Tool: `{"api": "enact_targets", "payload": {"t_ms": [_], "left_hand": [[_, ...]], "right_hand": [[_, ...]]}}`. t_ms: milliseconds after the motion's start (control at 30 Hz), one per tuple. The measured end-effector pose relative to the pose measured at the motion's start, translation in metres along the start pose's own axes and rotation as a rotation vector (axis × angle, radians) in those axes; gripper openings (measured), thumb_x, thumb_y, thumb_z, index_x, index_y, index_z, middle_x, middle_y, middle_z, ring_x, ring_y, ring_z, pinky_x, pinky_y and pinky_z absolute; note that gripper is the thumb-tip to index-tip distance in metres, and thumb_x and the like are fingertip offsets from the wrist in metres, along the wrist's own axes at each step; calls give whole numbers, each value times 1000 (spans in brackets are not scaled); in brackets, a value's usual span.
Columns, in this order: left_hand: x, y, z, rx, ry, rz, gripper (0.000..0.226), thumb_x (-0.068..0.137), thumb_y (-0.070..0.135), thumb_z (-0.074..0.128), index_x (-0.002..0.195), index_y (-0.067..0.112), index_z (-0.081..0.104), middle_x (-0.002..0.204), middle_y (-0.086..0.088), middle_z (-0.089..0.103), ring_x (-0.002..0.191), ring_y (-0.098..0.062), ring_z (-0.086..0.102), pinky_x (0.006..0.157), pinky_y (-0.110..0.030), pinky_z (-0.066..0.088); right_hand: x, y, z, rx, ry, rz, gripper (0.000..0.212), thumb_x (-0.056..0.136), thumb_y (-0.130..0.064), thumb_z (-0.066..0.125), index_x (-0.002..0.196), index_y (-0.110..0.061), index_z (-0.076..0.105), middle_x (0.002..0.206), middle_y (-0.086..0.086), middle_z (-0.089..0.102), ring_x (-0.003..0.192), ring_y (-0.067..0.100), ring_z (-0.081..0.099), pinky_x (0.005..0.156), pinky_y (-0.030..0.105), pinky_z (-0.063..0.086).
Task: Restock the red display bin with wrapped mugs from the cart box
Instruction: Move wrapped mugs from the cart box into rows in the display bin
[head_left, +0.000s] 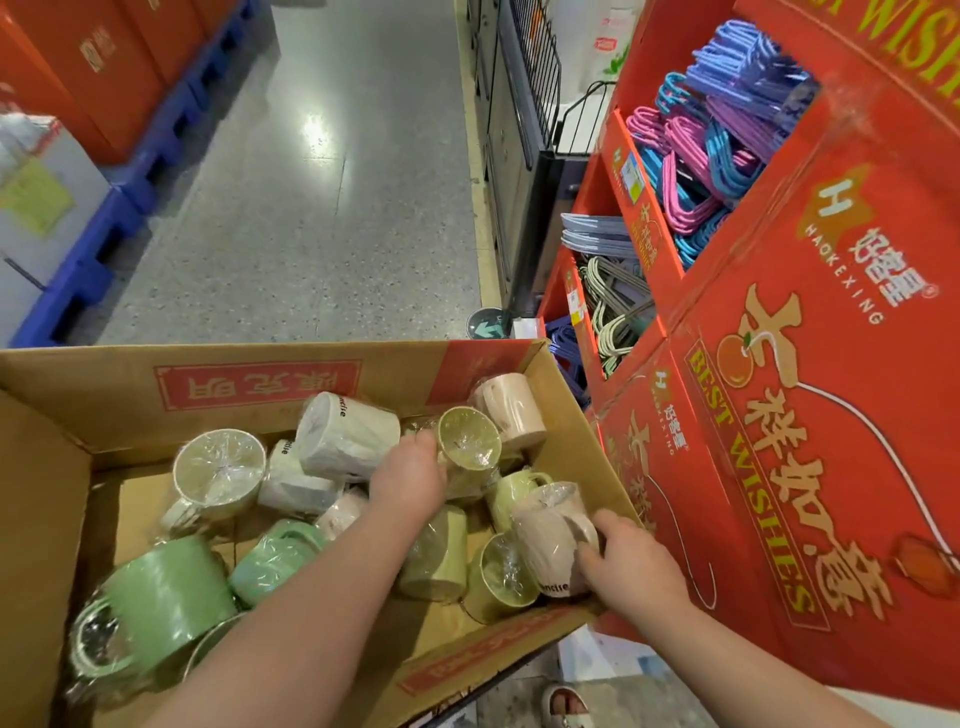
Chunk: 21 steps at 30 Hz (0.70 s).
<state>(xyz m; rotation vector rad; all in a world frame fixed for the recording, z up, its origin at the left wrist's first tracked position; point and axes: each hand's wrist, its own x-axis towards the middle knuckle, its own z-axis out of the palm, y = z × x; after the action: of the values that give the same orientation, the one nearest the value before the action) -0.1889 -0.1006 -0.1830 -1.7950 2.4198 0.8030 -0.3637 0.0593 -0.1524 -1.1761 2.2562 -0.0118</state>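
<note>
- Beige mug (545, 535) in the right grip (631, 564): smooth body under clear, crinkled film that shines.
- Olive mug (469, 439) at the left grip (410, 480): glossy, wrinkled film stretched over its mouth.
- Cart box (571, 415) around both grips: matt brown cardboard with red print.
- Red display bin (779, 415) right of the right grip: printed card with a faint sheen.
- Hangers (717, 156) beyond that grip: smooth, probably plastic-coated.
- Floor (311, 208) ahead of both grips: polished, speckled, glossy.
</note>
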Motion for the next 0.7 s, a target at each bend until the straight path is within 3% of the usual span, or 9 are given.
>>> {"api": "enact_targets", "payload": {"t_ms": [133, 233, 400, 500, 600, 700], "left_hand": [[-25, 8, -4, -136, 48, -68, 21, 94, 32, 49, 104, 13, 51, 97, -2, 57, 85, -21, 57, 71, -34, 49], [-47, 15, -7, -224, 76, -107, 17, 96, 34, 46, 94, 17, 46, 87, 0, 57, 75, -18, 53, 62, -30, 40], [-78, 23, -8, -427, 53, -132, 8, 95, 23, 51, 97, 15, 50, 90, 1, 57, 75, -11, 51, 59, -25, 37], [-99, 32, -12, -492, 64, -148, 11, 93, 18, 54, 99, 21, 45, 92, 7, 50, 84, -13, 52, 66, -25, 41], [-121, 41, -14, -549, 88, -158, 16, 91, 16, 55, 98, 24, 44, 94, 7, 50, 86, -15, 54, 71, -29, 45], [-141, 48, -12, -555, 129, -130, 12, 92, 18, 53, 99, 24, 45, 98, 5, 53, 81, -20, 58, 65, -29, 44]], "right_hand": [[-10, -1, -8, 66, 49, -10, 9, 91, -33, 47, 90, -25, 44, 96, -1, 54, 88, 21, 55, 67, 29, 38], [-18, 0, -14, 140, 83, 9, 10, 91, -31, 48, 91, -21, 48, 94, 1, 57, 82, 21, 54, 64, 30, 38], [-37, 3, -25, 240, 160, 27, 15, 90, -29, 50, 93, -15, 53, 89, 1, 59, 81, 22, 56, 65, 31, 41], [-51, 5, -33, 268, 188, 3, 14, 90, -30, 51, 91, -16, 53, 85, -1, 58, 79, 20, 54, 64, 31, 39], [-67, 10, -39, 283, 209, -39, 13, 91, -29, 51, 81, -20, 47, 79, -4, 55, 72, 15, 51, 57, 31, 34], [-84, 20, -43, 341, 224, -68, 24, 90, -29, 52, 70, -23, 40, 70, -5, 50, 61, 11, 46, 51, 26, 31]]}}
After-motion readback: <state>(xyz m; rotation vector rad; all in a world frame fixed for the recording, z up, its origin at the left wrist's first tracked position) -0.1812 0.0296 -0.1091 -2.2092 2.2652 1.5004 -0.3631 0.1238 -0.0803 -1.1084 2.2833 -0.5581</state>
